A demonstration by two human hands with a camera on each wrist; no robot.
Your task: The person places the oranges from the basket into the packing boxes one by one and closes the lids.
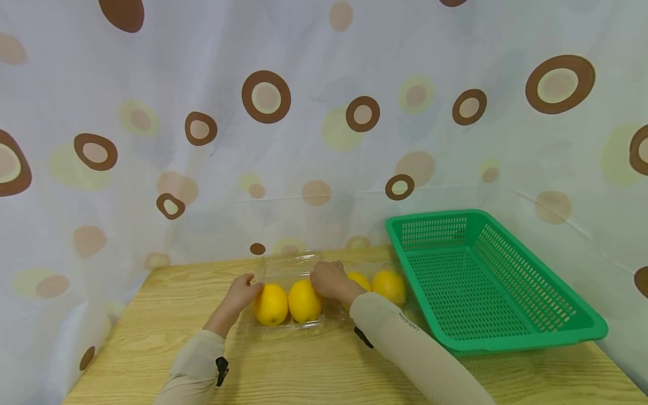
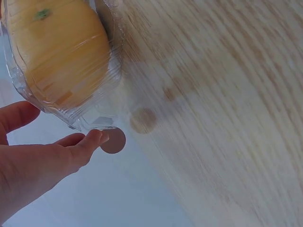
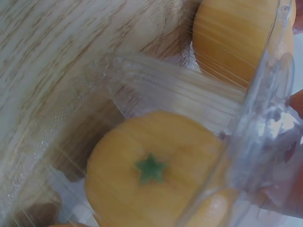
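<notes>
A clear plastic box point(image 1: 286, 327) holding several yellow citrus fruits point(image 1: 270, 304) lies on the wooden table point(image 1: 304, 371). My left hand point(image 1: 244, 291) is at the box's left end. In the left wrist view its fingertips point(image 2: 94, 139) touch the box's corner point(image 2: 92, 120), with the thumb on the other side and one fruit point(image 2: 57, 52) close by. My right hand point(image 1: 329, 278) rests on top of the box's middle. In the right wrist view its fingers point(image 3: 296, 101) curl round the edge of the clear lid point(image 3: 255, 123) above a fruit with a green stem star point(image 3: 151, 175).
An empty green plastic basket point(image 1: 506, 337) stands at the right of the table, close beside the box. A white curtain with brown rings point(image 1: 265, 97) hangs behind and around the table. Bare wood lies in front of the box.
</notes>
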